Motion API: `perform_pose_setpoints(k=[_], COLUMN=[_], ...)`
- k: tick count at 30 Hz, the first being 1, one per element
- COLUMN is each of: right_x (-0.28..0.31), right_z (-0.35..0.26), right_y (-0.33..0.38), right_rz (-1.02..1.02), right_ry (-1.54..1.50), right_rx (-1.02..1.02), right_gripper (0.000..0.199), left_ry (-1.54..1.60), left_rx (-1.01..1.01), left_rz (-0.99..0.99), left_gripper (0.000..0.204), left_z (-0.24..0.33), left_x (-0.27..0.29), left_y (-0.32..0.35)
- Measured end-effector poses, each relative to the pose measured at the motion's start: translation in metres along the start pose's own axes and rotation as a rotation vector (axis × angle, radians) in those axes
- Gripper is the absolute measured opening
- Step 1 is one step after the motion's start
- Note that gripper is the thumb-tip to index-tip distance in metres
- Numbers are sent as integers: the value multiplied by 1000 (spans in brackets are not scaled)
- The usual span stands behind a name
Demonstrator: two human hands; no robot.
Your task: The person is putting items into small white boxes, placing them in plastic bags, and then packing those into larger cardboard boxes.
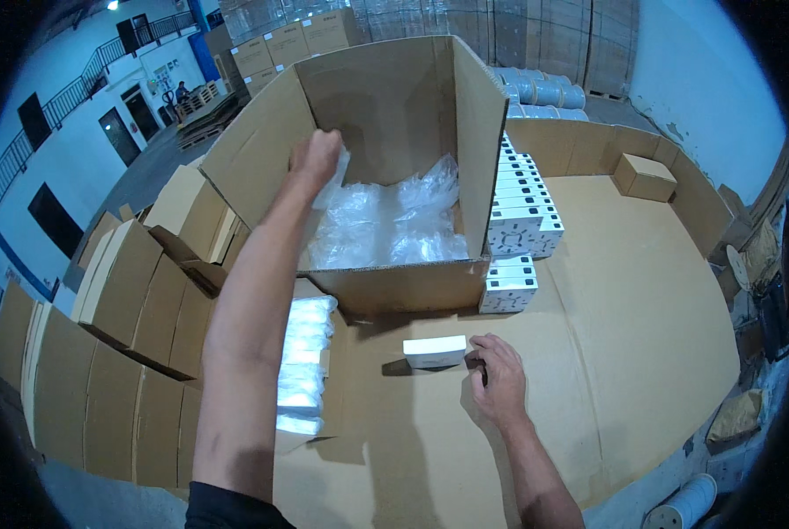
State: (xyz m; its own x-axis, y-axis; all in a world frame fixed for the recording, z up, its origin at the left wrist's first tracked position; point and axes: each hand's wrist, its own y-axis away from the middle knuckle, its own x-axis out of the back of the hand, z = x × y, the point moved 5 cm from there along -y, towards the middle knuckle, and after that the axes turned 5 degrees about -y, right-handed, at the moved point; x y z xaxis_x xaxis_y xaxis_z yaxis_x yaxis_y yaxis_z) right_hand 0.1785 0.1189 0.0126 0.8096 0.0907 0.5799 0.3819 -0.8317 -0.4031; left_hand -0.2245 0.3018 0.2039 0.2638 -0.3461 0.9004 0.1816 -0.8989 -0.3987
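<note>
My left hand reaches into a large open cardboard box, its fingers closed on the top of a clear plastic bag. More crumpled clear plastic bags lie in the box. On the cardboard-covered table, a small white box stands on a long side. Just right of its end is my right hand, thumb and fingers curved and apart, with nothing seen between them. Whether the fingertips touch the box is hard to tell.
Printed white boxes are stacked right of the large box. Plastic-wrapped items sit in a row at its left front. Folded cartons stand at the left. A small brown carton rests in the far right corner, by a raised cardboard edge.
</note>
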Motion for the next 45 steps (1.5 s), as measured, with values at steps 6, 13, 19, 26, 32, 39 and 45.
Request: perform_pose_setpoints(k=[6, 13, 19, 26, 32, 39, 45], right_x=[1, 6, 9, 41, 10, -2, -8], right_z=[4, 9, 34, -26, -40, -29, -12], right_y=[1, 8, 25, 18, 32, 32, 29], right_rz=[14, 184, 233, 32, -95, -154, -113], right_ry=[-36, -265, -521, -1035, -697, -564, -767], right_rx=[-3, -23, -288, -151, -162, -177, -258], right_gripper=[21, 23, 15, 22, 29, 18, 17], left_ry=[393, 1051, 1424, 1608, 1618, 1761, 1732], left_rx=[-36, 103, 142, 295, 340, 619, 604], left_rz=[383, 374, 212, -109, -277, 9, -51], left_gripper=[32, 17, 19, 20, 17, 20, 24], left_z=[-7, 31, 110, 153, 171, 161, 172], left_x=[80, 146, 126, 61, 15, -22, -26], left_y=[16, 122, 249, 362, 397, 398, 399])
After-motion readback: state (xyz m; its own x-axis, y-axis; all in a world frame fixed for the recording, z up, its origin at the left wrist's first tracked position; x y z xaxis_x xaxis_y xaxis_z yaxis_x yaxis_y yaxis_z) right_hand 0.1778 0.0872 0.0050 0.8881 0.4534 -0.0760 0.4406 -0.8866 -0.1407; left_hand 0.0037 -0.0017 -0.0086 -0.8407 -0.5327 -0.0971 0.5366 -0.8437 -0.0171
